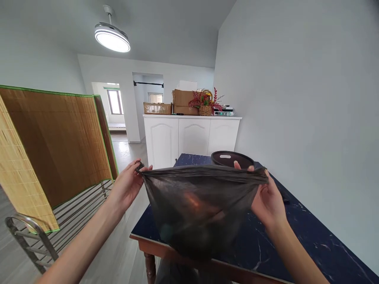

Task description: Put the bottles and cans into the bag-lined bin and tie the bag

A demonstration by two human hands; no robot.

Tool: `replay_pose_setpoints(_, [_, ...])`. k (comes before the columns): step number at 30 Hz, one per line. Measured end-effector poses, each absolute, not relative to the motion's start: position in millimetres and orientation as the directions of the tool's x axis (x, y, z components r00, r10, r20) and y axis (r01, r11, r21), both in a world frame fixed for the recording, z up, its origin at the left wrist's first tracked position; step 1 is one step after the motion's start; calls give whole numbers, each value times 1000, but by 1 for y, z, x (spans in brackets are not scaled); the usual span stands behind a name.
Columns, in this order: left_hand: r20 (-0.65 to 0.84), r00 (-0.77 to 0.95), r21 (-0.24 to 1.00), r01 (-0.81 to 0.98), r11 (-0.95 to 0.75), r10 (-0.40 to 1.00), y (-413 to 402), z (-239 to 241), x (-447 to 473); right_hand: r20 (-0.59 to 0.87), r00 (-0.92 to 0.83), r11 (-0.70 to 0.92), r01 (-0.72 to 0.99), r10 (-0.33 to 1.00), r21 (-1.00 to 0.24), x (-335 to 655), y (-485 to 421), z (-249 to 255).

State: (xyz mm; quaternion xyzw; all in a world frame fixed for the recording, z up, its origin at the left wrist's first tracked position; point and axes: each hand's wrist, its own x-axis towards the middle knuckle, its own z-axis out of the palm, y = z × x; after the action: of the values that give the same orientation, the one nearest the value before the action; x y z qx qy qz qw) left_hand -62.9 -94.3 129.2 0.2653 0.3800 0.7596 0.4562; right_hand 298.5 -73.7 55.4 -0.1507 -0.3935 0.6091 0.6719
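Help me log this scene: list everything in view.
Bag: 1, black, between hands
Bin: 1, dark, on table
Table: 1, blue top, beneath bin
Cabinet: 1, white, beyond table
Boxes: 2, brown, on cabinet
Flower basket: 1, brown/red, on cabinet
Small items: several, mixed, on cabinet
Mat: 1, brown, green-edged, on rack
Rack: 1, silver, left
Ceiling light: 1, white, upper left
Rod: 1, black, rear opening
Left hand: 1, bare, gripping bag
Right hand: 1, bare, gripping bag

The person's bare left forearm [85,240] slants from the near left up to the left hand [130,183], while the right forearm [296,248] rises from the near right to the right hand [269,199]. Both hands are raised, roughly level and well apart, each pinching.
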Motion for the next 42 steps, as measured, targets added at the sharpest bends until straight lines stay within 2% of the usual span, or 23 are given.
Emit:
replay_pose_setpoints(3, [103, -394, 820, -486, -303, 913, -90, 117, -53, 347, -153, 168, -655, 925, -737, 295, -78, 56])
replay_pose_setpoints(5, [153, -375, 861, -403, -309, 914, -91, 110, -51, 359, -245, 167, -568, 901, -806, 295, -85, 57])
replay_pose_setpoints(7, [264, -332, 924, -182, -336, 906, -96, 104, -50, 377, -271, 214, -484, 886, -849, 294, -94, 58])
replay_pose_setpoints(9, [413, -160, 905, 184, -384, 897, -104, 100, -48, 396, -229, 273, -430, 889, -861, 291, -101, 56])
replay_pose_setpoints(10, [464, -29, 827, 374, -421, 886, -109, 98, -47, 405, -204, 301, -402, 891, -865, 289, -104, 54])
replay_pose_setpoints(12, [488, 224, 578, 641, -505, 843, -118, 92, -43, 425, -177, 361, -306, 888, -881, 285, -107, 49])
replay_pose_setpoints(14, [483, 377, 342, 750, -566, 791, -122, 84, -40, 456, -166, 439, -132, 874, -889, 281, -108, 42])
replay_pose_setpoints(16, [473, 452, 178, 792, -584, 757, -121, 75, -38, 524, -152, 539, 91, 838, -837, 276, -107, 36])
replay_pose_setpoints(19, [450, 503, 50, 810, -584, 737, -115, 60, -38, 659, -198, 679, 355, 726, -642, 268, -103, 23])
replay_pose_setpoints(23, [426, 520, 12, 815, -580, 740, -107, 45, -41, 693, -332, 741, 505, 640, -443, 258, -93, 1])
replay_pose_setpoints(27, [375, 522, 28, 819, -573, 766, -99, 35, -46, 651, -431, 748, 569, 625, -342, 251, -82, -25])
replay_pose_setpoints(29, [356, 524, 87, 806, -585, 774, -97, 31, -49, 635, -453, 756, 554, 625, -349, 248, -79, -36])
replay_pose_setpoints(32, [314, 490, 303, 760, -575, 813, -98, 33, -51, 625, -358, 712, 471, 694, -521, 245, -78, -42])
replay_pose_setpoints(36, [343, 324, 611, 636, -471, 882, -107, 56, -50, 527, -186, 557, 338, 829, -758, 243, -81, -24])
replay_pose_setpoints(39, [385, 223, 727, 524, -444, 895, -116, 83, -42, 455, -168, 484, 243, 874, -841, 239, -86, 2])
replay_pose_setpoints(42, [403, 236, 754, 462, -467, 884, -126, 108, -27, 497, -238, 543, 202, 834, -815, 225, -96, 28])
